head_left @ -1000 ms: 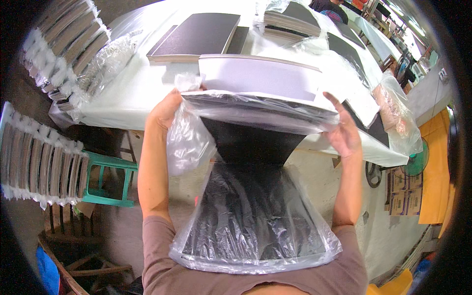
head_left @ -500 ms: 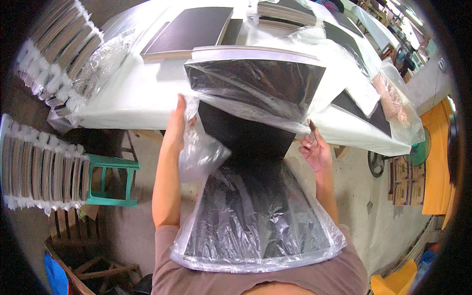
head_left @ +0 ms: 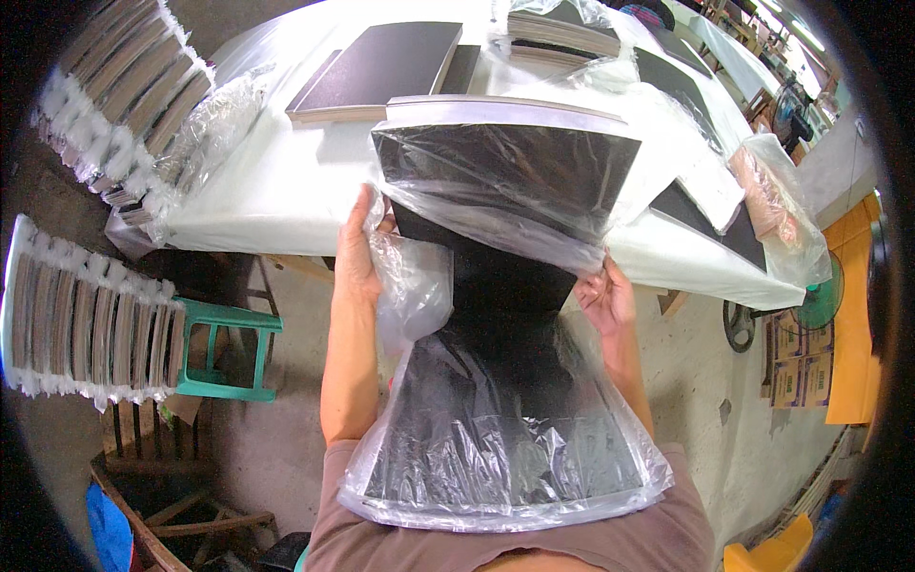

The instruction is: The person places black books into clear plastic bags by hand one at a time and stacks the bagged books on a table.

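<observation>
Head view: I observe a person seen from above, facing a white-covered table point(head_left: 243, 186), both bare hands engaged with clear plastic film point(head_left: 412, 286) just off its near edge. Left hand point(head_left: 357, 257) is closed on the film, thumb uppermost, with the fingers partly hidden behind it; a loose, bunched portion hangs just beside the palm. Right hand point(head_left: 606, 294) has thumb and fingertips pinched together on the film's lower right corner. Between the hands and a little above them, film lies over an upper black panel point(head_left: 505, 172), which is tilted at the table's near edge, below a pale-edged stack of boards point(head_left: 510, 112). Below the upper panel, a bare black surface point(head_left: 510, 276) runs down to a plastic-covered black panel point(head_left: 505, 419), spread against the person's brown shirt point(head_left: 410, 548); whether these are one piece cannot be told. Farther back on the table rests a large black board point(head_left: 386, 62). At left, a wrapped stack of boards point(head_left: 95, 315) adjoins a green plastic stool point(head_left: 229, 381). At right, brown cartons point(head_left: 799, 367) are stacked beyond the table.
</observation>
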A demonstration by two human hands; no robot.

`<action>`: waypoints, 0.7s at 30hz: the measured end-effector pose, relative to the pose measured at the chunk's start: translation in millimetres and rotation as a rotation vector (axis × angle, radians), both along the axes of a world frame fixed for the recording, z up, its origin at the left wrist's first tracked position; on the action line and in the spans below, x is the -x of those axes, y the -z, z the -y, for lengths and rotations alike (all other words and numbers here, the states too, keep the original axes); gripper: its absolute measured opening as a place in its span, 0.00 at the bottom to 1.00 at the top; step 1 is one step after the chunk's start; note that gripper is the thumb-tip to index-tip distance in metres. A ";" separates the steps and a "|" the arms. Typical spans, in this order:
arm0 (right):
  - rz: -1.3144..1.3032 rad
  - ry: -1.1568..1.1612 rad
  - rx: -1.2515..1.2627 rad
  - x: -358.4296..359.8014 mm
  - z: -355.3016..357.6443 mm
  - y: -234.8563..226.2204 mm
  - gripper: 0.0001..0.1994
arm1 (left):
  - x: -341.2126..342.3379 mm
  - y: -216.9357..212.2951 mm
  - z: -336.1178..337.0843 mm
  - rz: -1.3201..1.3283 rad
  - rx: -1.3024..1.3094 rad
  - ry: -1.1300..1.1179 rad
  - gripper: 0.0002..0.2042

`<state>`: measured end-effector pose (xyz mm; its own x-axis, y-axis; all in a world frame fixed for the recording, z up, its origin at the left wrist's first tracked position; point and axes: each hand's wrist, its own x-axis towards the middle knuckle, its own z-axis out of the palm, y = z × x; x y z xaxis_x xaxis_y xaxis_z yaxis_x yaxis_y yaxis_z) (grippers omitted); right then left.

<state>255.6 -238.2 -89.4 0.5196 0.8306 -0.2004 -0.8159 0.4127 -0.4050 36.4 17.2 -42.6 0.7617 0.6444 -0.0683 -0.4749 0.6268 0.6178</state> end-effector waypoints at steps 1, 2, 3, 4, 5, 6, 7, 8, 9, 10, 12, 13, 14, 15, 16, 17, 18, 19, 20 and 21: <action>0.039 -0.035 -0.012 3.5 1.4 -1.1 0.10 | 7.7 9.6 -7.6 0.099 -0.025 0.117 0.15; 0.106 -0.022 0.073 7.1 5.7 1.2 0.10 | 1.4 -13.5 6.3 -0.110 0.019 -0.094 0.18; 0.175 -0.017 0.153 12.6 11.1 4.5 0.11 | -2.3 -25.5 15.6 -0.199 -0.116 -0.169 0.18; 0.239 -0.021 0.228 16.8 15.0 12.8 0.12 | -4.4 -31.7 23.6 -0.295 -0.254 -0.252 0.18; 0.176 -0.013 0.298 17.3 20.9 24.6 0.13 | -5.2 -33.9 28.2 -0.389 -0.389 -0.327 0.19; 0.119 -0.009 0.370 15.2 29.3 37.1 0.15 | 1.3 -34.3 34.9 -0.264 -0.173 -0.291 0.19; 0.062 -0.005 0.442 13.2 38.8 45.2 0.16 | 11.2 -26.3 38.7 -0.174 -0.101 -0.245 0.18; 0.086 -0.046 0.322 13.6 51.9 51.4 0.18 | 25.0 -10.0 40.5 -0.085 -0.033 -0.201 0.18; 0.100 -0.083 0.206 15.4 65.5 58.0 0.20 | 37.2 3.5 41.8 -0.003 0.038 -0.151 0.18; 0.114 -0.118 0.088 16.8 72.1 61.4 0.22 | 47.1 10.3 45.8 0.046 0.071 -0.115 0.16; 0.269 -0.096 0.187 28.5 52.7 25.8 0.23 | 66.3 16.9 57.8 0.047 0.153 -0.086 0.14; 0.389 -0.128 0.267 21.1 55.8 30.5 0.23 | 74.5 19.4 62.0 0.049 0.194 -0.070 0.14; 0.518 -0.144 0.375 17.0 63.7 27.4 0.23 | 75.8 6.5 64.5 -0.031 0.245 -0.075 0.14; 0.639 -0.176 0.457 15.3 63.9 22.3 0.23 | 78.0 -0.1 69.3 -0.120 0.276 -0.097 0.14; 0.689 -0.224 0.562 12.9 68.9 10.8 0.26 | 84.9 1.7 68.8 -0.086 0.170 0.030 0.15; 0.742 -0.309 0.637 11.7 64.3 -3.5 0.30 | 90.6 9.9 70.8 -0.232 -0.104 0.019 0.15; 0.809 -0.356 0.583 10.7 64.6 -4.4 0.30 | 90.0 13.6 68.7 -0.348 -0.074 0.024 0.16; 0.874 -0.401 0.527 7.2 67.0 -4.4 0.31 | 88.6 19.8 67.8 -0.464 -0.041 0.031 0.16; 0.935 -0.643 0.549 0.4 69.4 -8.6 0.32 | 87.6 40.2 65.0 -0.507 0.009 -0.003 0.17; 0.948 -0.626 0.557 -0.3 66.7 -5.4 0.31 | 83.0 54.4 57.9 -0.742 -0.108 0.070 0.17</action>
